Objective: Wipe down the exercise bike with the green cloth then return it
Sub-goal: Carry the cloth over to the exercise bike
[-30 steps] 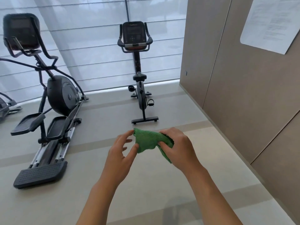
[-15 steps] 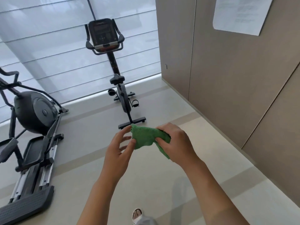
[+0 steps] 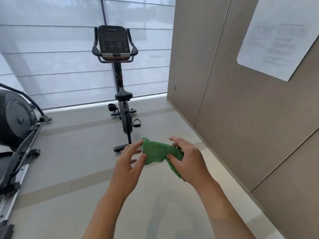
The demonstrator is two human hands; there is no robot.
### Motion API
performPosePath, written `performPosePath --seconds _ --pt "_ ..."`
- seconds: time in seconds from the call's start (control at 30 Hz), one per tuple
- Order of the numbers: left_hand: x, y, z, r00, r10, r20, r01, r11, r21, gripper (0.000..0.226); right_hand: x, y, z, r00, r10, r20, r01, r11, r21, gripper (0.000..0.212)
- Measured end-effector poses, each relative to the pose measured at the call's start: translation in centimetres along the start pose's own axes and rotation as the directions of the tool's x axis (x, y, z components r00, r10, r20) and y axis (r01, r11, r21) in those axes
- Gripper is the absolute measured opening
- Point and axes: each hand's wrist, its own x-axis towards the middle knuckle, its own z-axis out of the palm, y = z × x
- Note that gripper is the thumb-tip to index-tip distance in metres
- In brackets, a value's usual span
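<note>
A black exercise bike [image 3: 120, 94] stands by the window, its console facing me, a few steps ahead on the floor. I hold a crumpled green cloth [image 3: 158, 152] in front of me, below the bike's rear base. My right hand [image 3: 187, 161] grips the cloth's right side, with a corner hanging down under the palm. My left hand [image 3: 128, 163] pinches the cloth's left edge between thumb and forefinger, the other fingers spread.
A black elliptical trainer [image 3: 15, 128] fills the left side. Tan wall panels [image 3: 241, 100] run along the right, with a white paper notice [image 3: 276, 37] stuck on them. Grey floor with lighter stripes lies between me and the bike.
The view has swung and moved closer: the bike looks bigger and nearer, the elliptical has slid off to the left. Both hands keep holding the cloth, with fingers slightly shifted.
</note>
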Motion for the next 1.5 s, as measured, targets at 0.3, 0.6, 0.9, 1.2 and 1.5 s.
performPosePath --seconds 0.3,0.6,0.9,1.2,1.5 --pt "4.1 -7.6 -12.5 0.973 -0.104 -0.204 0.098 0.995 -0.036 0.039 9.4 -7.1 13.4 0.974 -0.108 0.197 0.112 0.994 -0.009 0.066" --pt "2.2 -10.7 -23.2 0.886 -0.161 -0.435 0.175 0.985 -0.009 0.039 13.6 -15.2 24.1 0.883 -0.310 0.352 0.304 0.950 0.074 0.055" --pt "2.6 -10.9 -27.0 0.817 -0.151 -0.557 0.208 0.977 0.041 0.039 16.9 -18.5 28.1 0.802 -0.444 0.399 0.415 0.895 0.162 0.029" --pt "10.3 -11.6 -25.9 0.817 -0.129 -0.561 0.217 0.972 0.092 0.038 24.4 -15.6 29.1 0.798 -0.469 0.378 0.408 0.883 0.233 0.029" --pt "24.5 -13.6 -21.1 0.848 -0.101 -0.520 0.215 0.963 0.164 0.042 37.4 -8.9 28.6 0.830 -0.455 0.323 0.386 0.886 0.255 0.029"
